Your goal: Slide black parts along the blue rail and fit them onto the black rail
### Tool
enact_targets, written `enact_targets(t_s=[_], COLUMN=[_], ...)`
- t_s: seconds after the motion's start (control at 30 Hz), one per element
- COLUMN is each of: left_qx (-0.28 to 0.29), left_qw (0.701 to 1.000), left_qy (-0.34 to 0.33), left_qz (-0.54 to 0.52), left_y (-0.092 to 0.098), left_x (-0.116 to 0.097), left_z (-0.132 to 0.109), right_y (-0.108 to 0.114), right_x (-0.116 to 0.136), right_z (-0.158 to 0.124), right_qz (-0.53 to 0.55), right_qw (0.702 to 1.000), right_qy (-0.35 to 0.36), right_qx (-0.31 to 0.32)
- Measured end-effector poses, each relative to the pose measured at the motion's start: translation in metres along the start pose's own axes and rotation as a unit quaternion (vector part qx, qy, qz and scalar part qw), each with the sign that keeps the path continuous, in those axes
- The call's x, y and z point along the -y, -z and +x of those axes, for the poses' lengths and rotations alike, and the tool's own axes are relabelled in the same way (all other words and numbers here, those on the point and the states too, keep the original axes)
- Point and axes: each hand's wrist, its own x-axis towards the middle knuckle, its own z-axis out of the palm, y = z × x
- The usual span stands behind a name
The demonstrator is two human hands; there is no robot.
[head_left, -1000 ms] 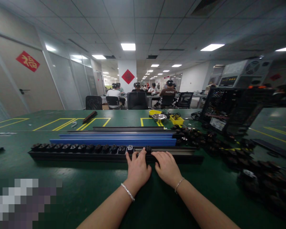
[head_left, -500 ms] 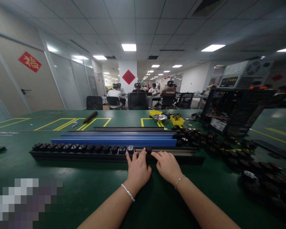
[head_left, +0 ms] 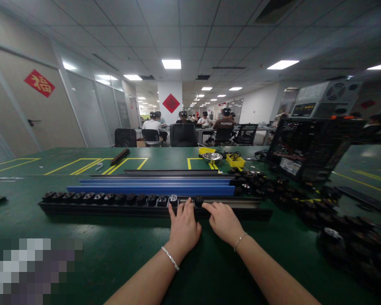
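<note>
A long black rail (head_left: pixel 98 208) lies across the table, with a row of black socket modules (head_left: pixel 120 198) seated along its left part. My left hand (head_left: pixel 183 228) rests with spread fingers on the rail, just right of the last module in that row, which has a lighter face. A single black socket module (head_left: pixel 198 201) stands apart from the row. My right hand (head_left: pixel 225 221) has its index fingertip against or very near the right side of this module; its other fingers are partly hidden. Neither hand is wrapped round anything.
Blue rails (head_left: pixel 155 188) lie behind the black one. Piled black modules (head_left: pixel 279 188) spread along the right side, before an open computer case (head_left: pixel 311 148). A metal bowl (head_left: pixel 212 157) and a yellow bin (head_left: pixel 235 161) stand farther back. People sit at far desks.
The fingers of my left hand have drawn slightly left, away from the single module, opening a gap between them. My right hand has barely moved.
</note>
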Motion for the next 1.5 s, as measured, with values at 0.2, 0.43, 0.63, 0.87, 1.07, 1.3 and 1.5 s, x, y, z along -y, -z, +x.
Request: enact_targets(t_s=[0.2, 0.43, 0.63, 0.87, 1.07, 1.3, 1.5], left_qx=[0.007, 0.018, 0.015, 0.022, 0.013, 0.002, 0.016], left_qw=[1.0, 1.0, 1.0, 1.0, 1.0, 1.0, 1.0], left_qy=[-0.003, -0.004, -0.004, 0.003, -0.004, -0.003, 0.004], left_qz=[0.006, 0.006, 0.003, 0.006, -0.006, -0.015, -0.006], left_y=[0.0036, 0.0069, 0.0071, 0.0098, 0.0081, 0.0076, 0.0094], left_x=[-0.0016, -0.0021, -0.0016, -0.0032, -0.0012, -0.002, -0.0031], left_z=[0.0002, 0.0012, 0.0012, 0.0023, 0.0025, 0.0027, 0.0038], right_y=[0.0004, -0.0014, 0.0005, 0.0009, -0.0011, -0.0008, -0.0026], right_x=[-0.0002, -0.0026, -0.0026, -0.003, -0.0043, -0.0064, -0.0074], right_z=[-0.0005, -0.0013, -0.0013, -0.0011, -0.0006, -0.0007, -0.0004], right_qz=[-0.016, -0.007, -0.019, -0.022, -0.016, -0.008, -0.005], right_qw=[1.0, 1.0, 1.0, 1.0, 1.0, 1.0, 1.0], right_qy=[-0.005, -0.005, -0.006, -0.01, -0.014, -0.01, -0.007], right_qx=[0.001, -0.012, -0.005, 0.002, -0.001, -0.003, -0.009])
